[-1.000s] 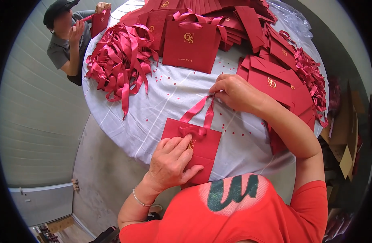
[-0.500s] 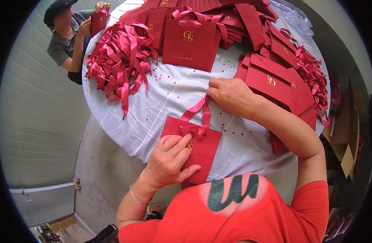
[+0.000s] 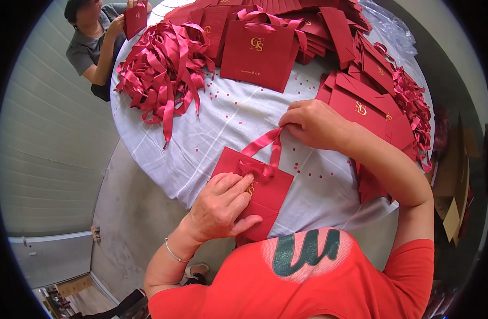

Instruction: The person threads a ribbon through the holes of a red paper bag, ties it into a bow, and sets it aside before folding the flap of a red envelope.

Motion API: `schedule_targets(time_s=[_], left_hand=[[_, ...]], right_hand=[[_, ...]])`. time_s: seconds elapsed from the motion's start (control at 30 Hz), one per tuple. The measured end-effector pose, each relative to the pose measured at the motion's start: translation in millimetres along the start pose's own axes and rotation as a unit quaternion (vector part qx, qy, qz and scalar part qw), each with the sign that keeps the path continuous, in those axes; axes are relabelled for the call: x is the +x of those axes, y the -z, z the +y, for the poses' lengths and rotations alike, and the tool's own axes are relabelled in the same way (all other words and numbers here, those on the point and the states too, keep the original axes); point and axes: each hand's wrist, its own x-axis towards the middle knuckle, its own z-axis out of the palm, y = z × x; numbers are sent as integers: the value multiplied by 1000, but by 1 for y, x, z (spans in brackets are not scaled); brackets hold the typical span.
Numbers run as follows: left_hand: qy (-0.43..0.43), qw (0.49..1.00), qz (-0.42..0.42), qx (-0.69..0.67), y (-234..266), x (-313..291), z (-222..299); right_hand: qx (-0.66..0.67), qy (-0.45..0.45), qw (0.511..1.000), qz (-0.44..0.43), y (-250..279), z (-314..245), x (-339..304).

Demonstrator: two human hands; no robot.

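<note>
A dark red paper gift bag (image 3: 270,194) lies flat at the near edge of the table, gold lettering partly covered by my fingers. My left hand (image 3: 223,204) rests on it with fingers stretched out, one fingertip against the ribbon strip near its top edge. From the bag, a pink-red satin ribbon handle (image 3: 276,151) rises in a loop. My right hand (image 3: 316,123) pinches the top of that loop and holds it drawn away from the bag. Farther off, a finished-looking bag with ribbon handles (image 3: 258,56) lies on the cloth.
A heap of loose ribbons (image 3: 161,74) lies at the left, another ribbon pile (image 3: 411,101) at the right. Flat red bags (image 3: 363,106) are stacked right and far. Red dots litter the white tablecloth (image 3: 196,170). Across the table a person (image 3: 95,48) holds a small red bag (image 3: 135,22).
The view has shifted slightly, moving the table's things a little. My right hand still holds the ribbon loop, and my left hand stays on the bag.
</note>
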Motion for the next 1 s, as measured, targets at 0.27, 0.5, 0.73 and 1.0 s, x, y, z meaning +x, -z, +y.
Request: schedule_targets(time_s=[0.27, 0.5, 0.73, 1.0], left_hand=[[-29, 999, -17, -3, 6, 0, -5], [-46, 999, -9, -1, 9, 2, -6], [-152, 985, -78, -16, 38, 19, -26], [-167, 983, -61, 42, 29, 22, -22]], right_hand=[[385, -298, 867, -108, 15, -11, -3], [478, -330, 812, -57, 4, -7, -7], [477, -319, 816, -69, 13, -12, -21], [370, -299, 874, -99, 4, -24, -53]])
